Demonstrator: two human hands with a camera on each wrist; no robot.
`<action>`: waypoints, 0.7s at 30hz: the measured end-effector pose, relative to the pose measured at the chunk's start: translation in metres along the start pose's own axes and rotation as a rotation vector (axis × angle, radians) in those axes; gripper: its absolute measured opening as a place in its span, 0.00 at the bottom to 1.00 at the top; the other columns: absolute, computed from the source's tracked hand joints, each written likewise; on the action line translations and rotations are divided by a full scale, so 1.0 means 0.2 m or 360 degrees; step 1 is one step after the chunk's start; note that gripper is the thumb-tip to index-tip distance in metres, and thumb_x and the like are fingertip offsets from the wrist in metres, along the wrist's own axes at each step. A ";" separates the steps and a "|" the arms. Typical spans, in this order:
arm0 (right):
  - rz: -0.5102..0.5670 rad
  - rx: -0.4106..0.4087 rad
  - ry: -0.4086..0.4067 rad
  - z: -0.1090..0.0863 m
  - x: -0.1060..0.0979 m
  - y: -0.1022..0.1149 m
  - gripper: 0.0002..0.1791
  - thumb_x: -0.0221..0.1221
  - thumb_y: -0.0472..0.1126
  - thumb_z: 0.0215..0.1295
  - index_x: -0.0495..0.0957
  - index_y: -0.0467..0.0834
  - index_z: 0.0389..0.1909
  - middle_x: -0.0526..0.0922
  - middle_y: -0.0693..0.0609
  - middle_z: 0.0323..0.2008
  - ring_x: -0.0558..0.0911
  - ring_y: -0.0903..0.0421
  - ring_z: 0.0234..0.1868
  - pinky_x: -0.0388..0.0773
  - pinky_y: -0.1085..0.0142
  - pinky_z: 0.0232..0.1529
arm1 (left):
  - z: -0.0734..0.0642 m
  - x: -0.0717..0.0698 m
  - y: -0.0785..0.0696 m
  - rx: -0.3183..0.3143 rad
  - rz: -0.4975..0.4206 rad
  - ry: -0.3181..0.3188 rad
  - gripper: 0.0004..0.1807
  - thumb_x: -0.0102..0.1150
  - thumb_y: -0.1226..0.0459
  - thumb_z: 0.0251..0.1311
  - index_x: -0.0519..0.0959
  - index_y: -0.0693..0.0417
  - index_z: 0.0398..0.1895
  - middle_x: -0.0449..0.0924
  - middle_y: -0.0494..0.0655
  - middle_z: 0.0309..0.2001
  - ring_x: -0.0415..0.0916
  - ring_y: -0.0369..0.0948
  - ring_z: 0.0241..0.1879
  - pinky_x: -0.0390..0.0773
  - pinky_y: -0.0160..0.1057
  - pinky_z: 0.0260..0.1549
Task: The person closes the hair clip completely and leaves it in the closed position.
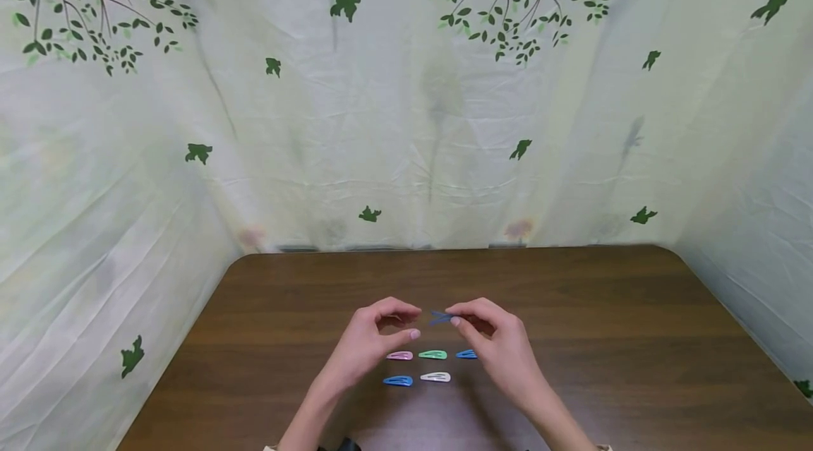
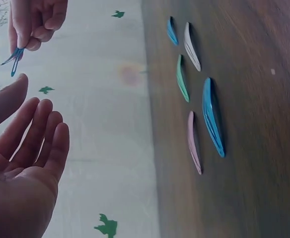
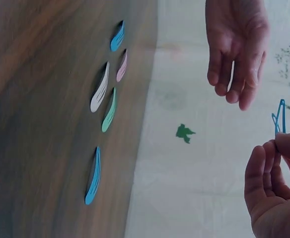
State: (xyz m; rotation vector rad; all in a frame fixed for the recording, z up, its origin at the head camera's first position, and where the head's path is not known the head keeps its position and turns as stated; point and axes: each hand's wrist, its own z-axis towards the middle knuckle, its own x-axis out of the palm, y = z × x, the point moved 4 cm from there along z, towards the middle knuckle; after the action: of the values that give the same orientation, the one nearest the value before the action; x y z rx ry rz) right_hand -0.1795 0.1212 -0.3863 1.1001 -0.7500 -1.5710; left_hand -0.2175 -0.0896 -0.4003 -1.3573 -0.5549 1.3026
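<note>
Between thumb and fingertips my right hand (image 1: 502, 338) pinches a blue snap hair clip (image 3: 282, 116), raised above the table with its two parts sprung apart. Facing it, my left hand (image 1: 375, 331) is held in the air, fingers relaxed and slightly bent, holding nothing; a small gap separates it from the clip. Below the hands lie a pink hair clip (image 1: 399, 356), a green hair clip (image 1: 432, 354) and a blue hair clip (image 1: 466, 353) in one row. Nearer to me are another blue hair clip (image 1: 398, 381) and a white hair clip (image 1: 435, 377).
The brown wooden table (image 1: 286, 324) ends at a pale cloth (image 1: 406, 119) printed with leaves, which hangs behind it and at both sides. A small dark object (image 1: 348, 445) shows at the bottom edge of the head view.
</note>
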 end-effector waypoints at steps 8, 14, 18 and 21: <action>0.0133 -0.0045 -0.0053 -0.07 0.01 0.05 0.08 0.65 0.37 0.64 0.85 0.52 0.41 0.83 0.57 0.38 0.83 0.53 0.36 0.81 0.65 0.39 | -0.08 0.01 -0.08 0.0087 0.0002 -0.0014 0.15 0.72 0.63 0.55 0.84 0.43 0.46 0.82 0.37 0.43 0.78 0.42 0.47 0.78 0.42 0.50; 0.0197 -0.0077 -0.0064 -0.12 0.01 0.10 0.10 0.65 0.34 0.63 0.85 0.52 0.42 0.83 0.55 0.39 0.82 0.54 0.36 0.81 0.63 0.38 | -0.13 0.02 -0.14 0.0146 0.0052 -0.0035 0.14 0.72 0.59 0.55 0.84 0.44 0.46 0.82 0.38 0.44 0.78 0.40 0.46 0.76 0.41 0.52; 0.0156 -0.0115 -0.0046 -0.13 0.01 0.11 0.11 0.65 0.35 0.64 0.85 0.53 0.42 0.83 0.56 0.39 0.82 0.55 0.37 0.81 0.64 0.39 | -0.14 0.03 -0.17 0.0109 0.0033 -0.0023 0.14 0.72 0.60 0.55 0.84 0.40 0.45 0.82 0.36 0.43 0.78 0.40 0.47 0.75 0.41 0.52; 0.0112 -0.0171 -0.0025 -0.13 0.00 0.12 0.10 0.64 0.36 0.65 0.84 0.54 0.43 0.83 0.57 0.39 0.82 0.56 0.39 0.80 0.65 0.41 | -0.15 0.03 -0.19 0.0115 0.0017 -0.0023 0.14 0.72 0.60 0.55 0.84 0.38 0.45 0.82 0.37 0.43 0.77 0.40 0.47 0.75 0.42 0.52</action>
State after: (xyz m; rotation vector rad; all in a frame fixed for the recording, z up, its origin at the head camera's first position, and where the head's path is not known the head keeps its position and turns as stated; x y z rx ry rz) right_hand -0.1461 0.1158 -0.3750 0.9740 -0.6989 -1.5436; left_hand -0.1755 -0.0863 -0.3757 -1.2937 -0.5061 1.3296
